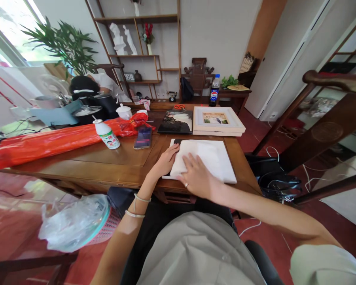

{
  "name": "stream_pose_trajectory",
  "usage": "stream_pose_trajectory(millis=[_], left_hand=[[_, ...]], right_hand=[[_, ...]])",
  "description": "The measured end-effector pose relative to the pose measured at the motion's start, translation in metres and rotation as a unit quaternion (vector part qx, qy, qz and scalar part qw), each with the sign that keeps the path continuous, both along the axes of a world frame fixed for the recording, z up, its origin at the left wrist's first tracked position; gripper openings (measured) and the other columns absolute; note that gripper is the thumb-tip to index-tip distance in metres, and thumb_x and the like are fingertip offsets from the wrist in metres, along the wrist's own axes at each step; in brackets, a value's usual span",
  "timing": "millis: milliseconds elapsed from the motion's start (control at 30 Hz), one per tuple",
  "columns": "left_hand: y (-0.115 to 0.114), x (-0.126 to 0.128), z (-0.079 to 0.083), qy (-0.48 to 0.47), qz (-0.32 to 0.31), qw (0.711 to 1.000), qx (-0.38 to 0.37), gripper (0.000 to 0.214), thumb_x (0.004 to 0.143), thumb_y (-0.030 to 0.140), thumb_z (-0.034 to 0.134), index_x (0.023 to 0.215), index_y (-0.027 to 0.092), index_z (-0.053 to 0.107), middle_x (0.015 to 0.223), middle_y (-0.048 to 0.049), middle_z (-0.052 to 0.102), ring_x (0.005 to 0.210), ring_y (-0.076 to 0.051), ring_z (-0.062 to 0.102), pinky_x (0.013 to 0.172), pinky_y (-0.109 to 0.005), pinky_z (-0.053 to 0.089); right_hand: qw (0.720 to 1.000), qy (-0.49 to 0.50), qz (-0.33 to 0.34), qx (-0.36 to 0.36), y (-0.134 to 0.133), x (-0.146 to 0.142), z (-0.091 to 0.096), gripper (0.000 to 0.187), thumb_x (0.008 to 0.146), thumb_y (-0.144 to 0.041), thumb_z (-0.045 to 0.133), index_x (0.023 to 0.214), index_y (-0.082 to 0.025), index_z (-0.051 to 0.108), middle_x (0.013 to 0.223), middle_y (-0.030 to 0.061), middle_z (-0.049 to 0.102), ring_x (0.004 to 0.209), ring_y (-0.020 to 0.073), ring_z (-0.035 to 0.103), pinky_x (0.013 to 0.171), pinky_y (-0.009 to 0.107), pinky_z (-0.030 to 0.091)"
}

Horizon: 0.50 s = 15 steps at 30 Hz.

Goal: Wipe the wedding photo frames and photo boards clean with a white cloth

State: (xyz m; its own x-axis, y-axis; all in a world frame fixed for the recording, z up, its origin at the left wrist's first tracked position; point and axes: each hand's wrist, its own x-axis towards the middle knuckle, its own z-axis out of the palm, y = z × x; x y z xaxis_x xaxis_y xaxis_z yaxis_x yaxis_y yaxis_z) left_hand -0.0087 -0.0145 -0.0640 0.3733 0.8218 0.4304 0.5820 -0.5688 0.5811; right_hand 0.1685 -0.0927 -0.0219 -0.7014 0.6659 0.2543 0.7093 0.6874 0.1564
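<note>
A white sheet or cloth [206, 156] lies over a flat white board [225, 174] at the near edge of the wooden table [106, 166]. My left hand [166, 160] rests at the sheet's left edge with its fingers curled onto it. My right hand [197, 176], a ring on one finger, lies flat on the sheet's near part with fingers spread. Neither hand lifts anything.
Behind the board sit a white picture frame [218, 120] and a dark print [176, 120]. A phone [142, 138], a white bottle [106, 134] and a long red plastic bundle [47, 144] lie to the left. A cola bottle [214, 91] stands far back. A lined bin [80, 223] stands by my left knee.
</note>
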Motion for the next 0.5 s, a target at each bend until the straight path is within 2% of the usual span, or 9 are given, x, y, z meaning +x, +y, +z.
stream_pose_trajectory(millis=[100,167,233,333,500], left_hand=[[0.001,-0.001,-0.001,-0.006,-0.005,1.000,-0.001,0.039,0.091,0.022,0.036,0.124,0.015,0.056,0.140,-0.0119,0.047,0.132,-0.023,0.041,0.110,-0.041,0.034],[0.002,-0.002,-0.002,-0.010,-0.007,1.000,0.002,0.039,0.090,0.022,0.038,0.124,0.014,0.056,0.139,-0.0135,0.047,0.132,-0.023,0.041,0.110,-0.041,0.034],[0.002,-0.002,-0.003,-0.014,-0.010,1.000,0.004,0.039,0.088,0.021,0.040,0.122,0.014,0.057,0.139,-0.0130,0.048,0.132,-0.024,0.041,0.110,-0.042,0.034],[0.002,-0.001,-0.001,-0.012,-0.012,1.000,0.000,0.039,0.088,0.020,0.039,0.122,0.016,0.057,0.139,-0.0113,0.049,0.132,-0.023,0.040,0.111,-0.043,0.032],[-0.001,0.002,0.001,-0.002,0.010,1.000,-0.001,0.039,0.092,0.023,0.034,0.120,0.012,0.058,0.138,-0.0132,0.048,0.132,-0.024,0.041,0.112,-0.043,0.030]], right_hand=[[0.999,0.014,0.029,-0.003,-0.025,-0.008,-0.003,0.046,0.095,-0.041,0.035,0.098,-0.015,0.073,0.136,0.0206,0.049,0.130,0.0401,0.036,0.101,0.058,0.030],[0.999,0.014,0.032,-0.016,-0.023,-0.007,0.001,0.045,0.095,-0.042,0.036,0.101,-0.015,0.072,0.135,0.0208,0.049,0.129,0.0392,0.038,0.100,0.057,0.032],[0.999,0.010,0.027,-0.033,-0.007,-0.001,0.007,0.040,0.092,-0.039,0.041,0.105,-0.014,0.069,0.135,0.0211,0.049,0.128,0.0385,0.039,0.099,0.057,0.034],[0.998,-0.004,0.011,-0.063,0.032,0.011,0.020,0.031,0.085,-0.028,0.050,0.108,-0.014,0.067,0.133,0.0201,0.051,0.126,0.0367,0.042,0.096,0.053,0.037],[0.990,0.066,0.002,-0.124,0.096,0.012,0.036,0.031,0.087,-0.020,0.043,0.110,-0.017,0.063,0.122,0.0113,0.061,0.107,0.0267,0.057,0.091,0.038,0.041]])
